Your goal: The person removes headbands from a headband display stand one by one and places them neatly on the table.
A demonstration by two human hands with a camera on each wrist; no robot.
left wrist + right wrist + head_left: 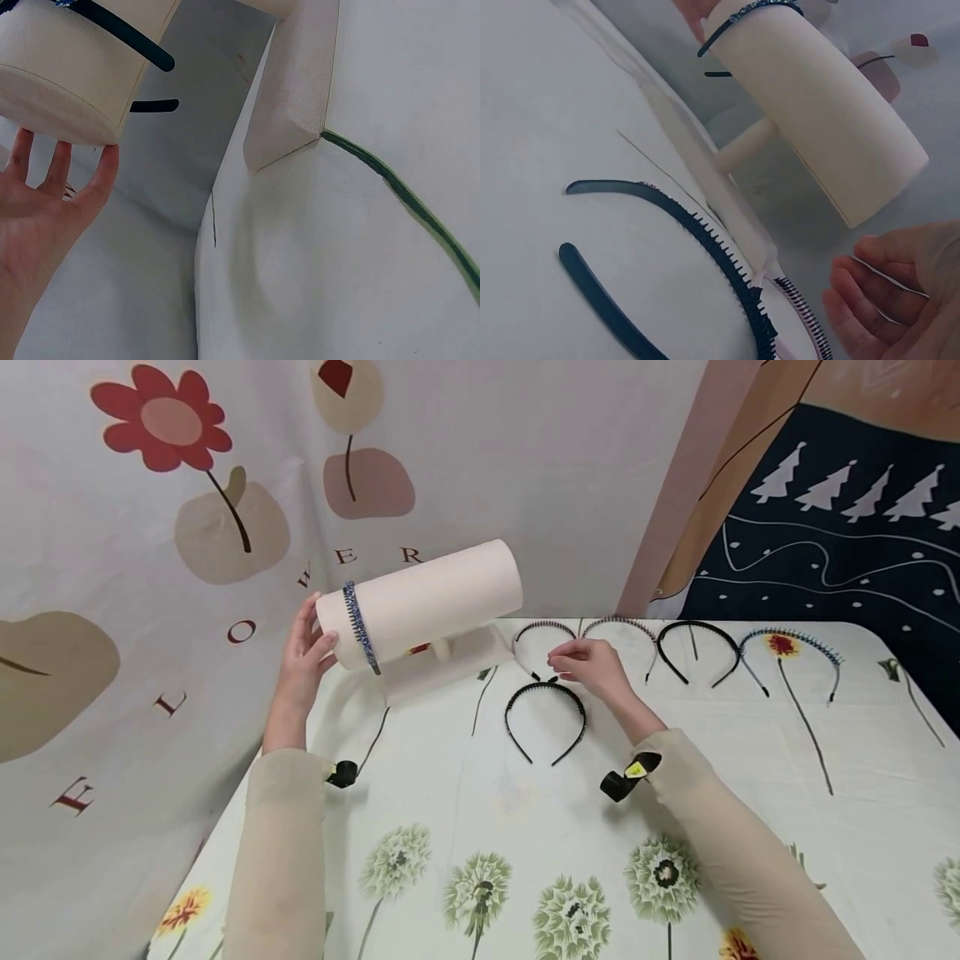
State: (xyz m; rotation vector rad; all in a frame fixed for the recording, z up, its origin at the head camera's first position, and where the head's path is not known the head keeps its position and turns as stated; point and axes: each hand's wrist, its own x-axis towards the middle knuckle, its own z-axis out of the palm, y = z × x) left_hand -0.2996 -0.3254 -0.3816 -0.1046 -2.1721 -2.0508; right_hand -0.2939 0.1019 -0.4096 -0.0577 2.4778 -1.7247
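A cream cylindrical headband stand [435, 597] sits at the back of the table, its base resting on the cloth. Around the cylinder's left part is a glittery blue headband [358, 622], its two ends hanging free below. My left hand [298, 656] touches the cylinder's left end with its fingertips, fingers fairly straight in the left wrist view. To the right of the stand, my right hand [592, 670] hovers with loosely bent fingers and nothing between them. Just below its fingertips lies a black toothed headband [546, 685] with a small dark bow on top.
Along the back edge lie a pinkish headband [546, 624], another pink one [618, 619], a plain black one [697, 624] and a light blue one [791, 634]. A flowered cloth [525, 827] covers the table. Behind the stand hangs a printed curtain [540, 485].
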